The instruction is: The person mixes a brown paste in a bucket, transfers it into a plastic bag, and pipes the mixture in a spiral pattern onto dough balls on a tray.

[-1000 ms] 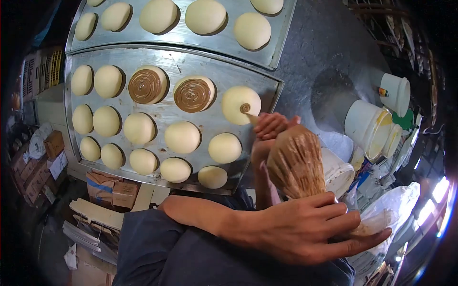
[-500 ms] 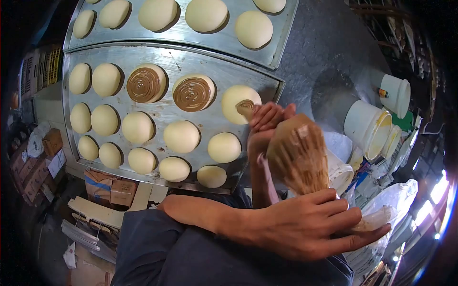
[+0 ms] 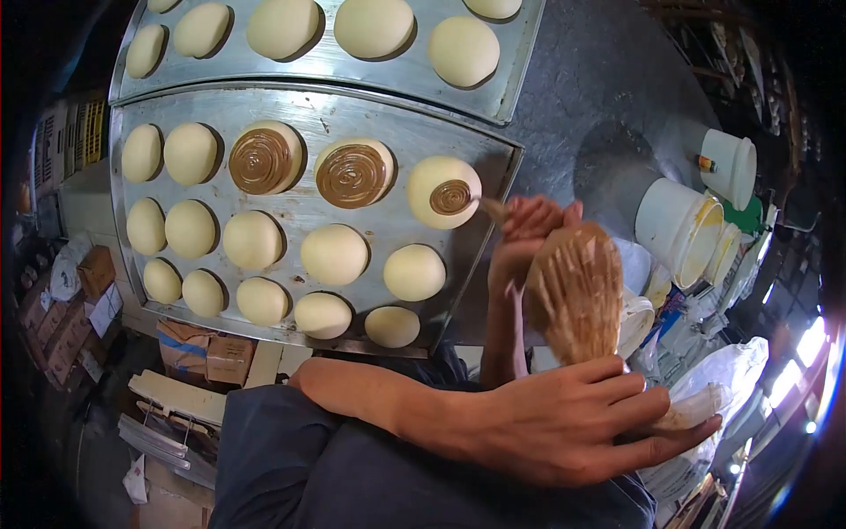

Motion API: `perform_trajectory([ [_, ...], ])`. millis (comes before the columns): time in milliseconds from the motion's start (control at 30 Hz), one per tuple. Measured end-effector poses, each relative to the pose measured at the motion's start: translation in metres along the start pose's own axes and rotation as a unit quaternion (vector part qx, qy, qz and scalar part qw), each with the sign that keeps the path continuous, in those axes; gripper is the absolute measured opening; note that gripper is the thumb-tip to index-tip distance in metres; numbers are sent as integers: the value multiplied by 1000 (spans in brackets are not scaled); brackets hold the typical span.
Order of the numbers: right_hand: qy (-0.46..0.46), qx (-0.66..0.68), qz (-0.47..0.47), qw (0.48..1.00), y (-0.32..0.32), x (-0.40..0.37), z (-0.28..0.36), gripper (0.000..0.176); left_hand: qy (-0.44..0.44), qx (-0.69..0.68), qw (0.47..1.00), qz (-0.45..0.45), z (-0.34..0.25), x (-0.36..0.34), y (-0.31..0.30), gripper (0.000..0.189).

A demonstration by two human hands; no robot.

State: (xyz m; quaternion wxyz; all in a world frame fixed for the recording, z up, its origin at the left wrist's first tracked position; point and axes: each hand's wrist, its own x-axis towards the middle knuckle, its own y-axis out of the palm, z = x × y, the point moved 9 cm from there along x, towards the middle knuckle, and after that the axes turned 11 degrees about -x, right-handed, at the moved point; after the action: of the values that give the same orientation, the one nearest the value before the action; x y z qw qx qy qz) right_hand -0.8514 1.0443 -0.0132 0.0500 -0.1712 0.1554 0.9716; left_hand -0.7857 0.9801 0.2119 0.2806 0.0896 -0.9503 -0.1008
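"Where is the piping bag [image 3: 577,291]?"

"Just off the right end of the near tray [image 3: 291,198], with its narrow tip [image 3: 481,203] reaching over that tray's edge, right beside the last dough round [image 3: 458,167] in the far row."

"And the hands?"

"Both grip the bag. The right hand [image 3: 531,222] has its fingers curled around the narrow end, by the near tray's right edge. The left hand [image 3: 555,423], nearer the body than the tray, is clasped on the gathered end, back of the hand up, one digit stretched along the twisted tail."

"What's on the near tray?"

"Three rows of pale dough rounds, five in each. Three in the far row carry brown swirls: the two wide ones [image 3: 352,175] cover most of their tops, and the small swirl [image 3: 450,197] is on the round at the tray's right end."

"Around it?"

"A second tray [image 3: 220,72] of rounds lies along the near tray's far side. White buckets [image 3: 663,220] stand well to its right, and a cardboard box [image 3: 230,358] sits below its near edge."
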Motion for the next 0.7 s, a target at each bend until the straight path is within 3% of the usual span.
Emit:
perform_trajectory([
  [67, -132, -100, 111, 980, 22, 5, 8, 54, 9, 4, 1000, 8, 2, 0, 6, 52],
  [100, -116, -58, 156, 979, 35, -1, -5, 55, 11, 7, 1000, 21, 3, 0, 6, 52],
  [200, -53, -69, 169, 982, 12, -23, -32, 56, 1, 14, 999, 51, 0, -2, 2, 53],
  [267, -117, -128, 118, 978, -16, -23, -15, 56, -8, 2, 999, 41, -1, -2, 0, 52],
  [367, -217, -141, 83, 962, -1, 10, 10, 50, -5, -14, 1000, 7, 3, -2, 3, 51],
  [467, -159, -144, 163, 963, 23, 14, -4, 44, 8, 8, 1000, 17, 6, -3, 4, 52],
  [533, -67, -175, 118, 975, 21, -30, -18, 41, 3, 22, 999, 24, 3, -2, -4, 52],
  [600, -77, -183, 102, 975, 8, -35, -17, 38, -7, 9, 999, 36, 0, -4, -8, 52],
  [633, -134, -175, 113, 969, -11, -20, -9, 37, -9, 3, 999, 40, -1, -4, -8, 52],
  [700, -152, -130, 100, 975, -7, 2, 0, 42, -13, -4, 1000, -2, 5, -3, -5, 49],
])
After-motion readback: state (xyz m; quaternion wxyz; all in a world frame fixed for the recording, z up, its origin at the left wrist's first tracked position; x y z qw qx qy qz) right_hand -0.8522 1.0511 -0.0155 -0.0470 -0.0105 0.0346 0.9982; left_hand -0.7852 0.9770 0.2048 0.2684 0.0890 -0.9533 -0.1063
